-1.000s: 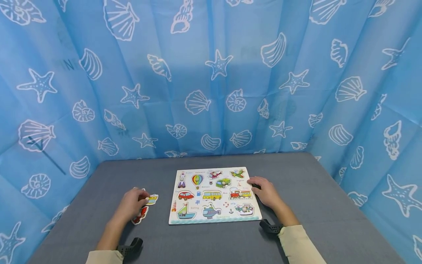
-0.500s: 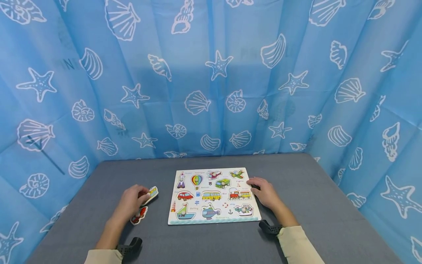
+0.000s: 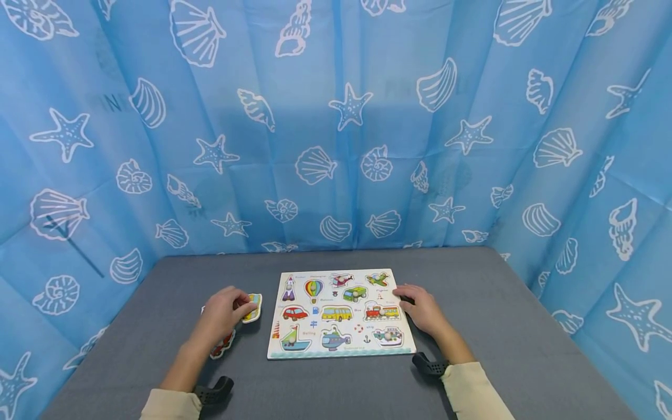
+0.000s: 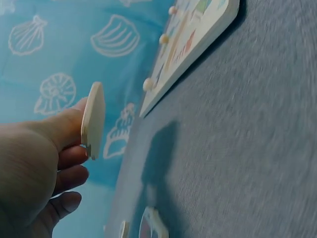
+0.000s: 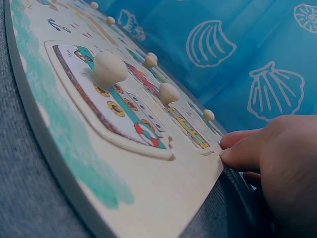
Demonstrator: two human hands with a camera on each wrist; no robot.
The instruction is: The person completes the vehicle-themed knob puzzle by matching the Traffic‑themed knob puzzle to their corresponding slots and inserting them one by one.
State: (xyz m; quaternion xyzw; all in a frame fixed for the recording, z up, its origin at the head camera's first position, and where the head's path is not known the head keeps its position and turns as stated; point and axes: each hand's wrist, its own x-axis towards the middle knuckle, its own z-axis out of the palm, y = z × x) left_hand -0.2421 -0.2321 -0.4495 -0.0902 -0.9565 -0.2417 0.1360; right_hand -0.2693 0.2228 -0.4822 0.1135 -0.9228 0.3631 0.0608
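Observation:
My left hand (image 3: 223, 312) pinches a yellow bus puzzle piece (image 3: 254, 309) and holds it above the table. In the left wrist view this wooden piece (image 4: 94, 121) stands on edge between thumb and fingers, its picture turned away. Below that hand lies a red car piece (image 3: 223, 343), partly hidden by the wrist. At the centre is a white puzzle board (image 3: 310, 280) with vehicle pictures; several pieces with round knobs sit in it, such as the ship (image 5: 119, 109). My right hand (image 3: 422, 306) grips the board's right edge between thumb and index finger.
The grey table (image 3: 325, 388) runs back to a blue curtain (image 3: 336, 192) with white seashells. Each wrist carries a black camera mount, the left mount (image 3: 215, 389) and the right mount (image 3: 429, 364). At the left hand's far side, a sliver of another piece (image 3: 202, 309) shows.
My left hand has picked up the bus piece from the table, tilted it and carried it slightly right and away from me. The right hand stays at the board's edge.

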